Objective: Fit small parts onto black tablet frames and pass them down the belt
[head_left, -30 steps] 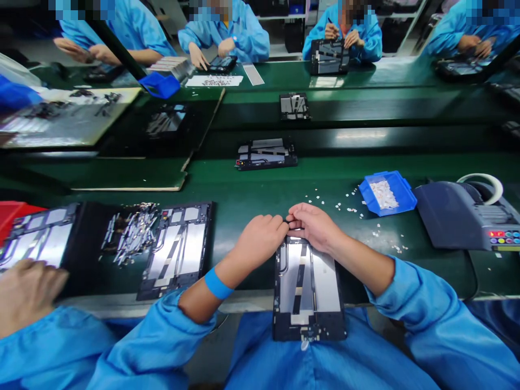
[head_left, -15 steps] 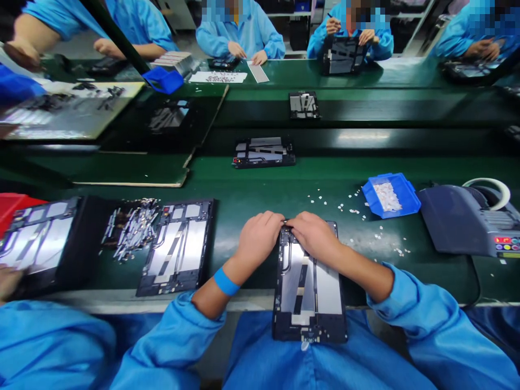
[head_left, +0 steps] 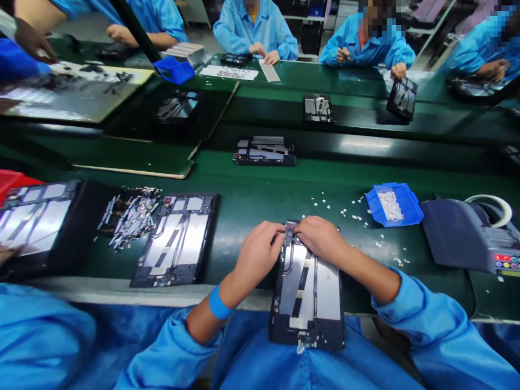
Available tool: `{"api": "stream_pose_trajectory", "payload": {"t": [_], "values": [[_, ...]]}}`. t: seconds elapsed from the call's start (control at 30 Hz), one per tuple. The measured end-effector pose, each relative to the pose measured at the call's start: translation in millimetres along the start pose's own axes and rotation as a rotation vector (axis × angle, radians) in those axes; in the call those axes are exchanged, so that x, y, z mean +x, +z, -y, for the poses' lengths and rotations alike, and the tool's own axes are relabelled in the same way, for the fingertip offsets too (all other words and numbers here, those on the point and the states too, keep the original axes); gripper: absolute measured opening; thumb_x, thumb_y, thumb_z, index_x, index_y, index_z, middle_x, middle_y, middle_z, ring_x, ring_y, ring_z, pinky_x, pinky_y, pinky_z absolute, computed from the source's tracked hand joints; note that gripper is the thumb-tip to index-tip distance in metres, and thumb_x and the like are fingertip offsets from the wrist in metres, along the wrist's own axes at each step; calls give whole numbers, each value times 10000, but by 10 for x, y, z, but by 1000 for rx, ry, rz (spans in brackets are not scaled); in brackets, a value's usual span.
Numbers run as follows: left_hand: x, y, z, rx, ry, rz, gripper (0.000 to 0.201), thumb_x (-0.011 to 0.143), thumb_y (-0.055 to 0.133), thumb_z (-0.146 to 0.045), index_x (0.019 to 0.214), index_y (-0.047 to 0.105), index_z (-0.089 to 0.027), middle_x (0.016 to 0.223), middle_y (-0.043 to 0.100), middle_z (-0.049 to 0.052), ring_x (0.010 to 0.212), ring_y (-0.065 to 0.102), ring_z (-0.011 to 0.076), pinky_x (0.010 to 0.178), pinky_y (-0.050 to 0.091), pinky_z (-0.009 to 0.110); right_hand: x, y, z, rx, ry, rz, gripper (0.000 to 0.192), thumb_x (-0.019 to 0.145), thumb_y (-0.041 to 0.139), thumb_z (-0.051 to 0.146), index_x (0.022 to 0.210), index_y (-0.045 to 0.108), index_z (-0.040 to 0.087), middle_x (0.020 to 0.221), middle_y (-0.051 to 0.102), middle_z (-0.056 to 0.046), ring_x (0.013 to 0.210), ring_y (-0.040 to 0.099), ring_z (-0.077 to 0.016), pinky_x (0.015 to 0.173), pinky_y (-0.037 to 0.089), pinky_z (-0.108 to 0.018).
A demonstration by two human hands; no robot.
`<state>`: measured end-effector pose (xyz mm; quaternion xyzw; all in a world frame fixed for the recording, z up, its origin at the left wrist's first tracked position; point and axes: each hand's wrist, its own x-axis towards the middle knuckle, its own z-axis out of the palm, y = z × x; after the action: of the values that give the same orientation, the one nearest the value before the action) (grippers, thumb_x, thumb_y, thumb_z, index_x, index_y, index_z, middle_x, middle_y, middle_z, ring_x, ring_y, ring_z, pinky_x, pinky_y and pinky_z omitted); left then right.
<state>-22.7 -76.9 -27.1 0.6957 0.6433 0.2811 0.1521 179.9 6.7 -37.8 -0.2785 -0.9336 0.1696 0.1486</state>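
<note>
"What lies nearest you?"
"A flat, oblong tablet (head_left: 304, 292), its insides bare, in front of your body. Its near end juts past the table (head_left: 239, 203) edge over your smooth blue coat (head_left: 312, 374). Matt silver plates sit in a black frame, crossed by slim dark strips."

"How are your hands placed?"
"Both are at its far end. Your left hand (head_left: 260, 252), a blue band (head_left: 220, 303) round the wrist, curls its fingers toward the thumb at the far left corner. Your right hand (head_left: 320, 238) arches in from the other side, palm down, fingers bent. The fingertips are partly hidden, so whether either hand grips a part cannot be told."

"And around them?"
"Left, on glossy green, a second tablet (head_left: 176, 238) lies beside a heap (head_left: 136, 216) of thin, shiny slivers. Right, white flakes (head_left: 356, 218) are scattered near a blue plastic tray (head_left: 412, 207); just beside it, a dark grey machine (head_left: 455, 230) shows red digits (head_left: 504, 258), too small to read."

"Farther off?"
"A third tablet (head_left: 266, 150) lies flat; beyond, a co-worker's hand (head_left: 398, 71) holds a fourth tablet (head_left: 403, 100) by its edge."
</note>
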Motion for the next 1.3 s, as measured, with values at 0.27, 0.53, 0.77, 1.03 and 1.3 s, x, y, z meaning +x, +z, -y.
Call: {"api": "stream_pose_trajectory", "payload": {"t": [0.27, 0.53, 0.77, 1.03, 1.3], "values": [[-35, 157, -76, 25, 13, 19, 141, 986, 571, -195, 1012, 709, -210, 969, 686, 64, 923, 656, 228, 839, 537, 363, -163, 56, 12, 40, 80, -89, 278, 1043, 523, 203, 1137, 780, 251, 1118, 726, -104, 981, 601, -236, 892, 500, -382], [-3, 178, -77, -93, -20, -14, 128, 953, 594, -151, 997, 705, -197, 939, 672, 48, 899, 659, 213, 807, 533, 344, -124, 13, 19, 34, 91, -58, 241, 1037, 540, 230, 1070, 779, 224, 1104, 707, -113, 965, 578, -240, 871, 490, -375], [51, 187, -85, -169, -77, -25, 123, 918, 599, -130, 927, 688, -214, 864, 653, 16, 854, 647, 188, 775, 531, 312, 19, -28, 0, 28, 68, -17, 208, 1022, 558, 260, 955, 749, 214, 1033, 684, -97, 929, 572, -229, 855, 469, -360], [49, 240, -74, -281, -180, -37, 143, 899, 596, -121, 878, 704, -213, 837, 650, 7, 797, 621, 165, 744, 526, 290, 54, -41, -30, -1, 30, 11, 191, 1030, 553, 253, 947, 721, 220, 976, 687, -78, 900, 565, -216, 800, 435, -332], [98, 244, -93, -328, -215, -44, 159, 856, 598, -95, 804, 696, -209, 790, 633, -8, 759, 603, 154, 709, 495, 278, 107, -127, -41, 18, 18, 67, 150, 1005, 596, 251, 905, 704, 220, 945, 701, -57, 860, 561, -202, 752, 391, -312]]}}
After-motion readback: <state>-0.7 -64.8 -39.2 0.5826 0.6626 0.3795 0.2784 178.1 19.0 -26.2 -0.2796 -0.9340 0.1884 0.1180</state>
